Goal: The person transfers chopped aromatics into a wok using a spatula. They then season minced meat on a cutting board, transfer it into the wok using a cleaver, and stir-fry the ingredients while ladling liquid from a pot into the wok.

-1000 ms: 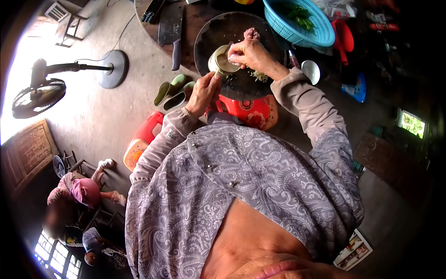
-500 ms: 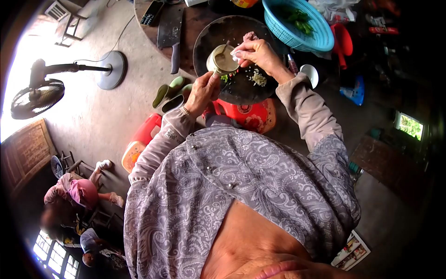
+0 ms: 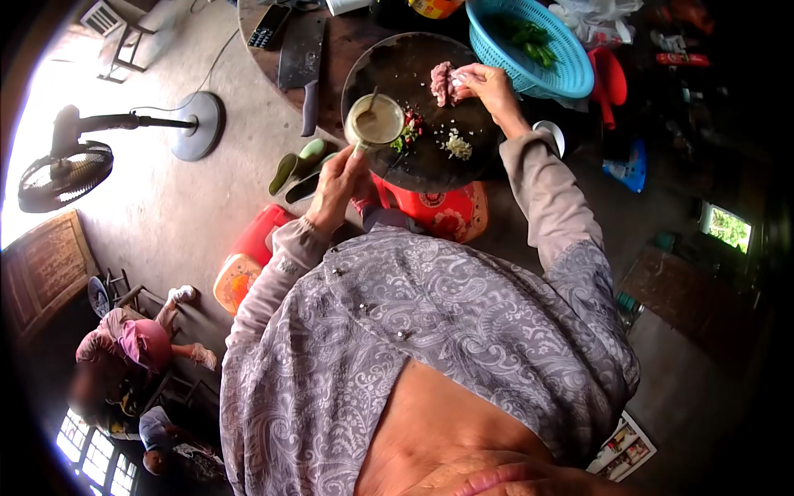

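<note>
My left hand (image 3: 337,183) is closed on the handle of a cup (image 3: 376,121) that holds pale contents and a spoon. The cup is at the left side of a round dark chopping board (image 3: 413,169). At the board's right, my right hand (image 3: 490,89) has its fingers pinched together beside the pink minced meat (image 3: 442,83), with something small and white at the fingertips. Chopped red and green pieces (image 3: 408,131) lie just right of the cup. A small heap of chopped pale bits (image 3: 456,145) sits nearer to me on the board.
A cleaver (image 3: 303,62) and a phone (image 3: 270,26) lie left of the board. A blue basket (image 3: 571,76) with green peppers stands at the right, near a red scoop (image 3: 608,78) and a white bowl (image 3: 549,134). Red stools and a fan (image 3: 66,169) stand on the floor.
My right hand has moved away from the cup's mouth, to the right, to the minced meat. My left hand and the cup have shifted slightly left, and the chopped red and green pieces show more.
</note>
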Action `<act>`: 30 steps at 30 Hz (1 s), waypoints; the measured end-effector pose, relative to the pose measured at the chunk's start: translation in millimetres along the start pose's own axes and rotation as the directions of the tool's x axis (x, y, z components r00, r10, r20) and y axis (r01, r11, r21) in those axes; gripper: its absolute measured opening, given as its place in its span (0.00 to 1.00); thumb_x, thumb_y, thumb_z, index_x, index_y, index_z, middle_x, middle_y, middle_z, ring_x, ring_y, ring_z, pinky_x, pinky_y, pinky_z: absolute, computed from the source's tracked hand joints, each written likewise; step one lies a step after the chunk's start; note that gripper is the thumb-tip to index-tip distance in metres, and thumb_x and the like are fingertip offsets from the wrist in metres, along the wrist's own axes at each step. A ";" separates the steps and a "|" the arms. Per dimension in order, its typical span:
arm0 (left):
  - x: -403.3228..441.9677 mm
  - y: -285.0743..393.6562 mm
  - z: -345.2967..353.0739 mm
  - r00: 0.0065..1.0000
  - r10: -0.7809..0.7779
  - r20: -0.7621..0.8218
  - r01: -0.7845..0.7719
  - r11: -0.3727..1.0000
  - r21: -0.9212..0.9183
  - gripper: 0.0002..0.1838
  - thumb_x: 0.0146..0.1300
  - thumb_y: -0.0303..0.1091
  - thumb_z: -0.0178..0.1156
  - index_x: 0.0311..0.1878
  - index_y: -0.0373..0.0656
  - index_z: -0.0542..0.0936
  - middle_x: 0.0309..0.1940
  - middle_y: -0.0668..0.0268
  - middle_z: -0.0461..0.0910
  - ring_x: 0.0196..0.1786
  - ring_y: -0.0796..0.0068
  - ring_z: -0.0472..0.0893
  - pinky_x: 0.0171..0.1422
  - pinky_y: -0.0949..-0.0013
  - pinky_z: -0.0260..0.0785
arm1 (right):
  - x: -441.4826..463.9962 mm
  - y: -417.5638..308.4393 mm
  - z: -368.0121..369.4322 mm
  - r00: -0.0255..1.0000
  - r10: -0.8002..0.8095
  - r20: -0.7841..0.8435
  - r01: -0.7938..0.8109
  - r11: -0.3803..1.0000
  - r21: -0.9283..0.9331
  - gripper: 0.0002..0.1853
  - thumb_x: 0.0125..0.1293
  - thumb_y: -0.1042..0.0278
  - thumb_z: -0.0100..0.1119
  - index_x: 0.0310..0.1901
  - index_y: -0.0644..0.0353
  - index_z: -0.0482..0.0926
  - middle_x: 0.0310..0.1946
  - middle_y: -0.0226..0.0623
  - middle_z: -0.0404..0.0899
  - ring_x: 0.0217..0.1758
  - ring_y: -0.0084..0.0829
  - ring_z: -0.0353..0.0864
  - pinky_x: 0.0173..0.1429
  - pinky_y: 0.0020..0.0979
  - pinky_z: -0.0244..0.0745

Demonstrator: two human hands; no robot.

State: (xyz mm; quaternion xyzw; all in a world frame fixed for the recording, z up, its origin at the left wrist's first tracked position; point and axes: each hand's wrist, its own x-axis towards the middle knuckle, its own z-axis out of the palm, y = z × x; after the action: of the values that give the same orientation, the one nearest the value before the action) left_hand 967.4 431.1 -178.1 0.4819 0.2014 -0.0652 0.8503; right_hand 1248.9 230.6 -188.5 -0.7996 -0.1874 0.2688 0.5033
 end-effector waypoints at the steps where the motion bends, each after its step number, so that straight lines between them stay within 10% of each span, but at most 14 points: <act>1: -6.5 4.3 0.0 1.000 0.010 -0.017 -0.010 1.000 -0.001 0.16 0.72 0.46 0.47 0.37 0.43 0.71 0.23 0.75 0.65 0.23 0.85 0.64 0.26 0.79 0.57 | 7.0 13.9 -0.8 0.997 -0.065 -0.037 0.060 0.989 -0.135 0.08 0.66 0.75 0.53 0.43 0.64 0.81 0.32 0.35 0.83 0.28 0.22 0.82 0.35 0.22 0.80; 4: -20.3 9.2 -3.1 0.996 -0.020 -0.086 0.019 1.000 -0.010 0.16 0.72 0.47 0.48 0.37 0.43 0.71 0.22 0.75 0.64 0.23 0.85 0.63 0.26 0.79 0.57 | 20.5 40.7 18.4 0.868 -0.479 -0.129 0.362 0.789 -0.496 0.06 0.60 0.79 0.55 0.37 0.68 0.81 0.25 0.41 0.81 0.25 0.28 0.82 0.27 0.26 0.76; 7: -31.2 5.0 -12.4 0.993 -0.028 -0.119 0.023 0.999 -0.044 0.16 0.72 0.47 0.47 0.34 0.44 0.69 0.22 0.75 0.63 0.22 0.86 0.62 0.25 0.79 0.56 | 8.7 57.5 41.1 0.820 -0.568 0.078 0.330 0.356 -0.874 0.21 0.58 0.74 0.58 0.55 0.63 0.73 0.46 0.43 0.77 0.48 0.39 0.76 0.53 0.33 0.73; 8: -34.2 3.7 -14.9 0.991 -0.017 -0.129 0.013 0.999 -0.037 0.16 0.73 0.46 0.47 0.34 0.44 0.69 0.21 0.75 0.63 0.22 0.86 0.62 0.24 0.79 0.55 | -2.9 58.5 43.6 0.924 -0.382 0.023 0.242 0.536 -0.809 0.28 0.57 0.71 0.58 0.61 0.62 0.67 0.56 0.42 0.70 0.56 0.40 0.69 0.61 0.35 0.66; 11: -38.5 3.5 -17.7 0.988 0.004 -0.152 -0.008 1.000 -0.022 0.16 0.72 0.47 0.48 0.33 0.45 0.68 0.22 0.75 0.62 0.23 0.86 0.61 0.25 0.79 0.54 | -7.0 68.3 43.6 0.808 -0.582 0.093 0.372 0.381 -0.846 0.28 0.59 0.73 0.56 0.63 0.59 0.66 0.58 0.41 0.70 0.58 0.41 0.69 0.62 0.37 0.66; 16: -39.6 6.1 -16.1 0.988 -0.002 -0.152 -0.002 1.000 -0.026 0.16 0.72 0.46 0.48 0.33 0.45 0.68 0.22 0.76 0.61 0.22 0.86 0.59 0.25 0.79 0.53 | -23.7 70.5 51.0 0.862 -0.484 0.150 0.334 0.322 -0.886 0.31 0.60 0.64 0.59 0.66 0.53 0.64 0.66 0.34 0.63 0.68 0.38 0.60 0.65 0.42 0.59; 20: -34.1 7.1 -10.0 0.993 -0.027 -0.119 0.025 1.000 -0.017 0.16 0.73 0.46 0.47 0.33 0.45 0.68 0.22 0.75 0.62 0.22 0.86 0.61 0.25 0.79 0.55 | -38.7 49.7 39.3 0.818 -0.560 0.130 0.340 0.289 -0.895 0.30 0.56 0.63 0.63 0.62 0.47 0.69 0.62 0.33 0.66 0.64 0.37 0.63 0.61 0.43 0.62; 24: -25.1 5.6 -4.8 0.994 0.004 -0.111 0.005 0.997 0.079 0.16 0.73 0.46 0.46 0.34 0.44 0.69 0.23 0.75 0.64 0.22 0.86 0.63 0.25 0.80 0.57 | -49.6 -44.4 49.1 0.724 -0.690 -0.020 0.532 0.576 -0.620 0.11 0.54 0.73 0.64 0.41 0.53 0.80 0.37 0.30 0.80 0.39 0.34 0.75 0.46 0.34 0.70; 28: -16.8 8.5 5.5 0.997 0.057 -0.046 -0.048 0.980 0.192 0.17 0.74 0.45 0.45 0.33 0.44 0.68 0.22 0.75 0.64 0.22 0.86 0.62 0.25 0.79 0.56 | -63.9 -97.1 76.7 0.647 -0.700 0.302 0.750 0.514 -0.416 0.04 0.51 0.69 0.68 0.29 0.55 0.81 0.27 0.28 0.79 0.36 0.31 0.73 0.43 0.33 0.70; 30: -13.6 6.0 10.6 0.996 0.086 -0.040 -0.072 0.959 0.275 0.17 0.74 0.44 0.45 0.31 0.43 0.68 0.21 0.74 0.64 0.21 0.86 0.62 0.25 0.79 0.56 | -62.1 -95.4 90.0 0.638 -0.594 0.490 0.742 0.305 -0.597 0.03 0.49 0.70 0.66 0.28 0.54 0.83 0.27 0.28 0.81 0.37 0.29 0.76 0.44 0.31 0.70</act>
State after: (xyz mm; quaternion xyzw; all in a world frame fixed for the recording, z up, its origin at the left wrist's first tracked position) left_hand 959.8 424.2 -163.1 0.6035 0.1929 -0.0461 0.7723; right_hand 1141.7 298.9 -118.5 -0.7504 -0.6401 -0.0010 0.1652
